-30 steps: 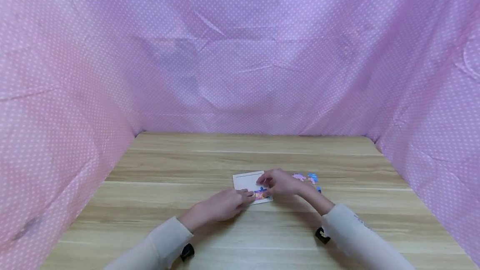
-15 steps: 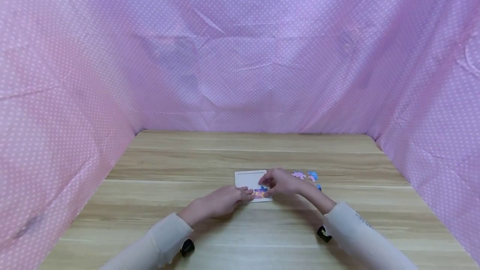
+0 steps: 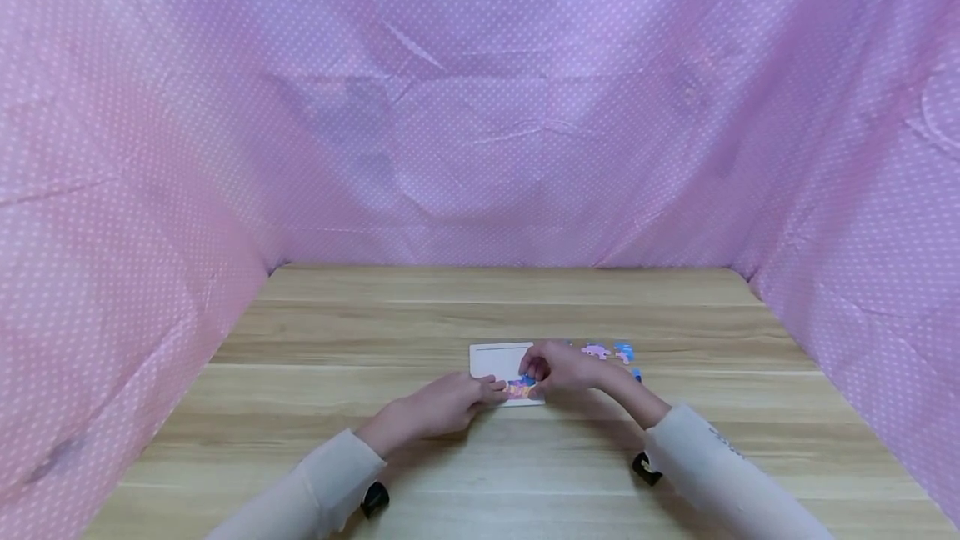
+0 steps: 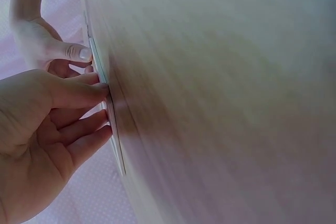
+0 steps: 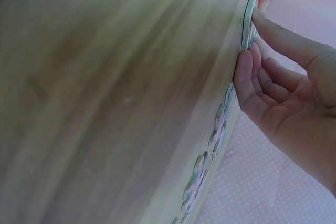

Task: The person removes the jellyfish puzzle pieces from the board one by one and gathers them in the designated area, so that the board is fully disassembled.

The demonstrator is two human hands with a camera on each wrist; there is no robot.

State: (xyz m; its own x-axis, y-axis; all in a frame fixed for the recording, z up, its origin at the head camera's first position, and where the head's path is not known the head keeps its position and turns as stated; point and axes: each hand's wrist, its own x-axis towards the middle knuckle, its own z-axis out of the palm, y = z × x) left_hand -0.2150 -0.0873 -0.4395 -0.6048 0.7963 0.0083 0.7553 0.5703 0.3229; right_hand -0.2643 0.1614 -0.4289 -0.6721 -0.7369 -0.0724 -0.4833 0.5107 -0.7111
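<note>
A white puzzle tray (image 3: pixel 489 362) lies on the table, with joined pink, yellow and blue jigsaw pieces (image 3: pixel 517 391) along its near side. My left hand (image 3: pixel 444 403) comes in from the left, its fairly straight fingers resting on the tray and the nearest pieces. In the left wrist view, that thumb (image 4: pixel 86 92) is right at the tray's edge. My right hand (image 3: pixel 566 367) bends over the tray's right side, curled thumb and fingers around a blue jigsaw piece (image 3: pixel 528 379). The right wrist view shows its fingertips (image 5: pixel 245 61) low at the tray edge, mostly hiding the piece.
Several loose jigsaw pieces (image 3: pixel 597 352) lie on the wooden table (image 3: pixel 360 315) to the right of the tray, near the right forearm. Pink dotted cloth (image 3: pixel 480 148) hangs around the table's back and sides. Black wrist devices (image 3: pixel 375 499) sit under both sleeves.
The tray has turned slightly and sits straighter than a second ago. My right fingers have curled closer around the blue piece, which has moved slightly. The left hand stays on the tray.
</note>
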